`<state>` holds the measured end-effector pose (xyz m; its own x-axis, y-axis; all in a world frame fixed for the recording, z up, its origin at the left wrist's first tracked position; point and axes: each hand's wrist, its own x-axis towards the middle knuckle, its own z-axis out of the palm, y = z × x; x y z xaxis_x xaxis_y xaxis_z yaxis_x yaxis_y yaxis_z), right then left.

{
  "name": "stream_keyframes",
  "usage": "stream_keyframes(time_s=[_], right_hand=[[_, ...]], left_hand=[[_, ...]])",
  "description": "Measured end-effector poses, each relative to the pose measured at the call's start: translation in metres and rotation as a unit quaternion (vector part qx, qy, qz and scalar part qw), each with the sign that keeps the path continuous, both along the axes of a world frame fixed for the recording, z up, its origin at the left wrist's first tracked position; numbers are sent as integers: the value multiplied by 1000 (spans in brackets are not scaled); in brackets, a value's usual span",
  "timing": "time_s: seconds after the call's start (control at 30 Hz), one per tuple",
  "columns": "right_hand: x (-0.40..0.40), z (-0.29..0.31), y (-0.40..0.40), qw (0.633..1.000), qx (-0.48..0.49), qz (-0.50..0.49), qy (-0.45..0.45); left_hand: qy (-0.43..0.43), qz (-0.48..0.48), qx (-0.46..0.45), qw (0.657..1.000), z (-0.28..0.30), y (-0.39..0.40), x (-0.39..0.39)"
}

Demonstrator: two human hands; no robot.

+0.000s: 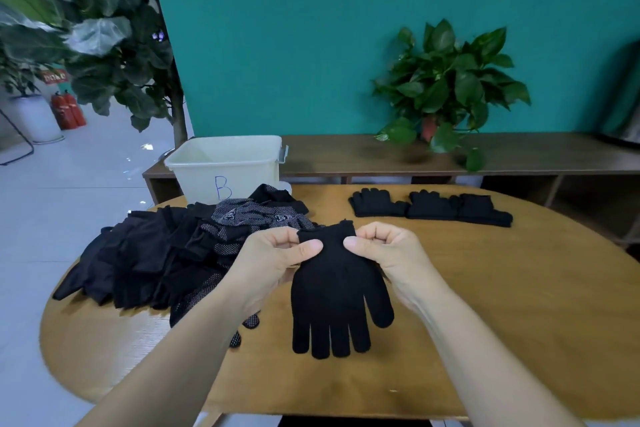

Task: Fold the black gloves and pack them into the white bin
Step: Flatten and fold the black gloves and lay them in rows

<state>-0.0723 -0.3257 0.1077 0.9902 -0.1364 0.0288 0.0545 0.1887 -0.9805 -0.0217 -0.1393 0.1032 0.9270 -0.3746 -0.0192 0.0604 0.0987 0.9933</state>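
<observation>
While your left hand [277, 255] and right hand [384, 250] fingers pinch glove [337, 291] cuff, uneven pull skews fold; dangling glove tips below snag worktop [485, 305].

Both hands, left [277, 253] and right [384, 250], and forearms are bare; no sleeves, apparently.

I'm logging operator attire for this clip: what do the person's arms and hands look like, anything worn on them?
Both forearms are bare up to the frame edge; no sleeves show. The left hand and right hand wear no gloves, rings, watch or bands that can be seen. Nails are short and unpainted.
</observation>
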Motion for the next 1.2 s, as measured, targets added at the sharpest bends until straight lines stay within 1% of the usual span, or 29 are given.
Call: stream_keyframes(time_s=[0.13, 0.2, 0.3, 0.4, 0.47, 0.67, 0.77, 0.87, 0.93, 0.97, 1.07, 1.13, 1.2], right_hand=[[31, -2, -17, 997, -68, -26, 17], [50, 3, -25, 993, -106, -49, 4], [75, 13, -37, 982, -166, -78, -37], [81, 9, -47, 968, -235, -67, -53], [74, -8, -51, 959, -277, -45, -42], [18, -89, -48, 951, -307, 25, 35], [-6, -114, -41, 940, -337, 31, 39], [-24, -122, -34, 918, -396, 24, 6], [-33, -123, -32, 901, -433, 21, -16], [-37, -124, -31, 895, -444, 26, -22], [-46, -120, -36, 881, -472, 29, -31], [-45, -113, -41, 873, -487, 3, -29], [-37, -105, -38, 851, -524, -25, -28]], left_hand=[[-14, 18, 39, 999, 0, -20, 35], [-31, 26, 48, 998, 4, -31, 56], [-89, 42, 71, 993, 12, -41, 82], [-134, 40, 94, 986, 10, -44, 87], [-133, 26, 113, 984, -5, -41, 80], [-92, -61, 175, 978, -84, -22, 31], [-80, -91, 198, 973, -111, -13, 6], [-97, -106, 201, 969, -121, -6, -9], [-125, -114, 214, 962, -125, -3, -15], [-140, -118, 226, 957, -125, -1, -18], [-163, -138, 224, 951, -124, 11, -19], [-177, -126, 241, 946, -119, 18, -12], [-211, -90, 281, 932, -114, 15, -4]])
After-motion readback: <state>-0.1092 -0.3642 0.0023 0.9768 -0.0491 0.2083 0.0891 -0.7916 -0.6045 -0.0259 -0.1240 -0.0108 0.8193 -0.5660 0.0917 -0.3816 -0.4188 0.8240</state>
